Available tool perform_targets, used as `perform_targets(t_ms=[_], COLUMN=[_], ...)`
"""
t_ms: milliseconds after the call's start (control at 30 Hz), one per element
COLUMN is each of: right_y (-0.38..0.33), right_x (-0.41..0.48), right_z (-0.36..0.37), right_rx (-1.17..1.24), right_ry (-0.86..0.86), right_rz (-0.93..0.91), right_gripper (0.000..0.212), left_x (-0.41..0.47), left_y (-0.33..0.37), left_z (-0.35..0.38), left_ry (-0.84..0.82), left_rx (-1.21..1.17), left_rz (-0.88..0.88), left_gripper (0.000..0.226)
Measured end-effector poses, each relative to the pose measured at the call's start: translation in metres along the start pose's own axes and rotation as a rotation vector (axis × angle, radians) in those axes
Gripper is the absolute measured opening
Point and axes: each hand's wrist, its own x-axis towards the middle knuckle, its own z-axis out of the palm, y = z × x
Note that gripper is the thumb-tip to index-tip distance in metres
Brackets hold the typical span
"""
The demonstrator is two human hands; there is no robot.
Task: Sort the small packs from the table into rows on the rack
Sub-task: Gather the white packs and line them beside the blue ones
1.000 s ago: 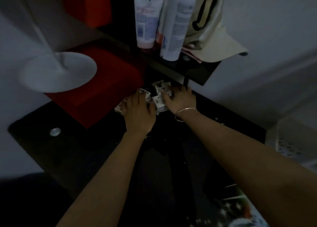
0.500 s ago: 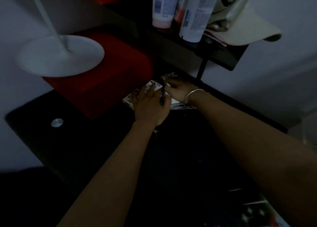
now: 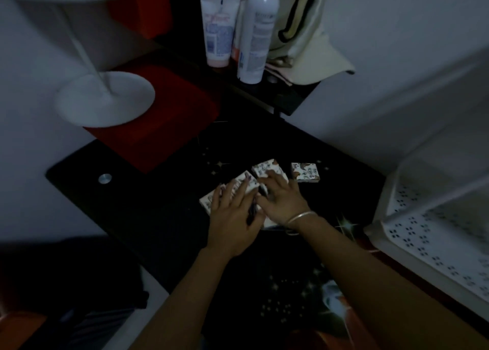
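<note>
Step, as I read it: gathering packs before a lift. On the slick-looking black glass tabletop [image 3: 158,204], the left hand [image 3: 232,217] lies flat, fingers spread, pressing the cluster of small white printed cardboard packs [image 3: 247,183]; nothing gripped. The right hand [image 3: 283,201] lies likewise flat on the cluster's right part. Suggest squaring the flat boxes edge to edge, then pinching their sides, since they'll slide. One square lone pack [image 3: 305,172] sits apart, right. The white perforated plastic rack [image 3: 428,233] stands far right, no packs visible on it.
</note>
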Motion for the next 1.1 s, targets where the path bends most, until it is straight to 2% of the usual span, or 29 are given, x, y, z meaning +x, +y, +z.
perform_targets(t_ms=[133,233,333,433,600,733,867,900,967,1033,1100], right_y=[0.013,0.018,0.035,0.052,0.066,0.075,0.087,0.089,0.095,0.096,0.093], right_x=[-0.047,-0.045,-0.017,-0.003,-0.059,-0.100,-0.097,-0.094,-0.088,-0.086,-0.088], right_z=[0.001,-0.023,-0.044,-0.052,-0.048,-0.042,-0.044,-0.044,-0.040,-0.034,-0.029], right_rx=[-0.052,0.001,-0.019,-0.066,-0.253,-0.199,-0.074,-0.097,-0.182,-0.235,-0.248], right_ry=[0.103,0.199,0.068,-0.075,0.121,0.077,0.228,0.218,0.092,-0.028,0.027], right_rz=[-0.033,0.055,0.190,0.236,0.285,0.297,0.334,0.356,0.429,0.497,0.512], right_gripper=[0.084,0.077,0.064,0.057,0.043,0.044,0.039,0.043,0.052,0.048,0.038], left_x=[-0.022,-0.024,-0.020,-0.019,-0.021,-0.014,-0.025,-0.027,-0.031,-0.032,-0.029], left_y=[0.020,0.024,0.024,0.016,0.007,0.019,0.010,0.005,-0.001,-0.003,-0.005], left_z=[0.001,-0.006,-0.015,-0.021,-0.025,-0.034,-0.042,-0.043,-0.043,-0.044,-0.046], left_ry=[-0.097,-0.096,-0.028,0.029,-0.057,-0.051,0.020,0.024,-0.007,-0.055,-0.107], left_rx=[-0.050,-0.173,-0.198,-0.136,-0.107,-0.154,-0.156,-0.129,-0.113,-0.150,-0.173], left_rz=[0.035,0.026,-0.008,-0.098,-0.165,-0.170,-0.229,-0.248,-0.307,-0.379,-0.409], left_gripper=[0.062,0.061,0.059,0.051,0.051,0.055,0.048,0.048,0.048,0.044,0.043])
